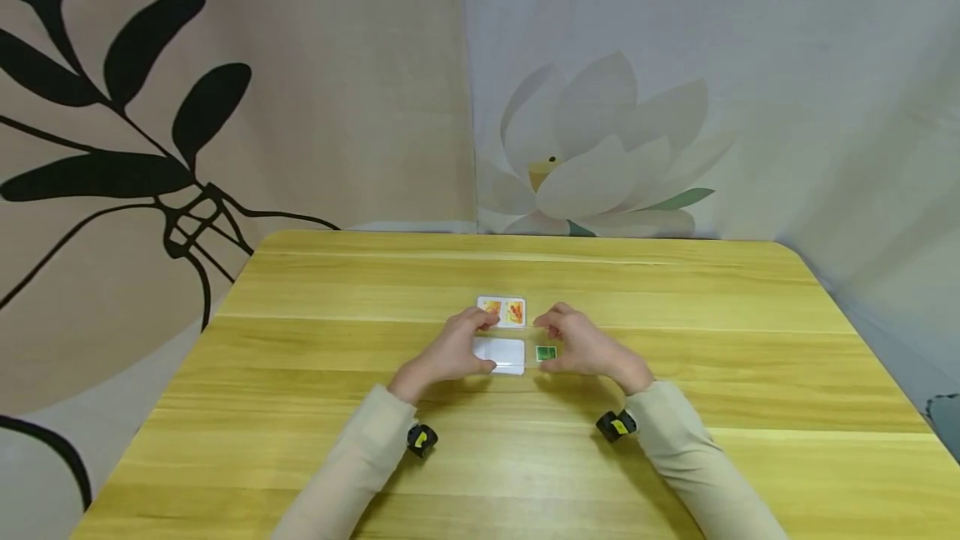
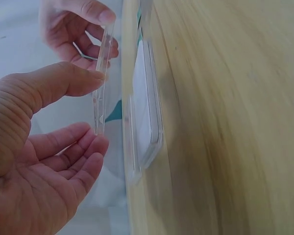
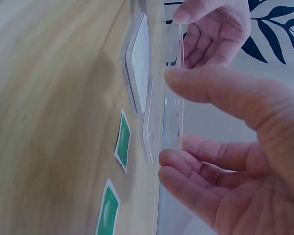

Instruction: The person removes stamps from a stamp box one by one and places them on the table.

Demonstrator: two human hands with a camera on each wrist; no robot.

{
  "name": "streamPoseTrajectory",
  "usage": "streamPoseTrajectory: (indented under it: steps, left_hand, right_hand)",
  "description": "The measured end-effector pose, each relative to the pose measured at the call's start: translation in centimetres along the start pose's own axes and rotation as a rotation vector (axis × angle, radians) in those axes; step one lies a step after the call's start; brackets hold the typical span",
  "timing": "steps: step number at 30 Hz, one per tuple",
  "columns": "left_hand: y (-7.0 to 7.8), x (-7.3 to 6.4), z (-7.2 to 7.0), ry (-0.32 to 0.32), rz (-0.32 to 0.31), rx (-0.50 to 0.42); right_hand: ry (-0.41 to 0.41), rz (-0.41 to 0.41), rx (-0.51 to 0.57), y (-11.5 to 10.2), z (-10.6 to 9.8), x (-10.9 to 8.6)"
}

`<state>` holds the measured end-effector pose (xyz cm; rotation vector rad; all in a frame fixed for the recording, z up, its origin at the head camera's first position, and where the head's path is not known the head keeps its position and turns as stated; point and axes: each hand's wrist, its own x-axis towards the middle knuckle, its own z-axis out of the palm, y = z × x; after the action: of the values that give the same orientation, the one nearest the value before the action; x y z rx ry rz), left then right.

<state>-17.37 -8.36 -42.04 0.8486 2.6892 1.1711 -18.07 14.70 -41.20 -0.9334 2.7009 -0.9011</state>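
Observation:
Above the table, both hands pinch one thin clear plastic panel (image 2: pixel 104 93) between thumb and fingers. My left hand (image 1: pixel 453 348) grips its left end; my right hand (image 1: pixel 588 344) has the right end. Beneath the panel lies a flat white rectangular case (image 1: pixel 500 354) with a clear edge. A similar clear plastic piece (image 3: pixel 148 129) rests beside it, partly overlapped in view. Close to the right hand is a green stamp-like picture (image 1: pixel 546 353) with a white border. The right wrist view shows a second green one (image 3: pixel 107 213).
Behind the left fingertips lies a white-framed piece (image 1: pixel 517 312) with two orange pictures. All of this stands on a wooden table (image 1: pixel 300 457). A patterned cloth (image 1: pixel 375 90) hangs behind the table's far edge.

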Motion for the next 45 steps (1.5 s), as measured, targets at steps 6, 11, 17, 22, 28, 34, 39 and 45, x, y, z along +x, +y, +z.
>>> streamPoseTrajectory:
  steps: [6, 11, 17, 22, 28, 34, 39, 45]
  left_hand:
    - [-0.2, -0.4, -0.4, -0.001, -0.030, -0.019]
    - [-0.4, -0.8, -0.7, -0.016, -0.064, -0.037]
    - [-0.8, -1.0, -1.0, -0.030, -0.084, -0.033]
    - [-1.1, -1.0, -1.0, -0.043, -0.096, -0.024]
    - [-1.4, -1.0, -1.0, -0.052, -0.130, -0.021]
    - [-1.5, -1.1, -1.0, -0.062, -0.154, -0.021]
    - [-1.7, -1.1, -1.0, -0.065, -0.155, -0.017]
    - [-2.0, -1.2, -0.9, -0.066, -0.146, -0.012]
  right_hand:
    - [0.000, -0.022, -0.013, -0.2, 0.4, 0.5]
    - [-0.007, -0.013, -0.016, -0.5, 0.9, 0.9]
    - [-0.020, 0.003, -0.009, -0.8, 1.4, 1.3]
    - [-0.035, 0.015, -0.001, -0.9, 1.7, 1.5]
    - [-0.036, 0.015, -0.018, -0.9, 1.9, 1.8]
    - [-0.039, 0.023, -0.020, -1.1, 2.2, 1.9]
    - [-0.044, 0.029, -0.049, -1.4, 2.3, 2.2]
    - [-0.048, 0.030, -0.071, -1.5, 2.4, 2.3]
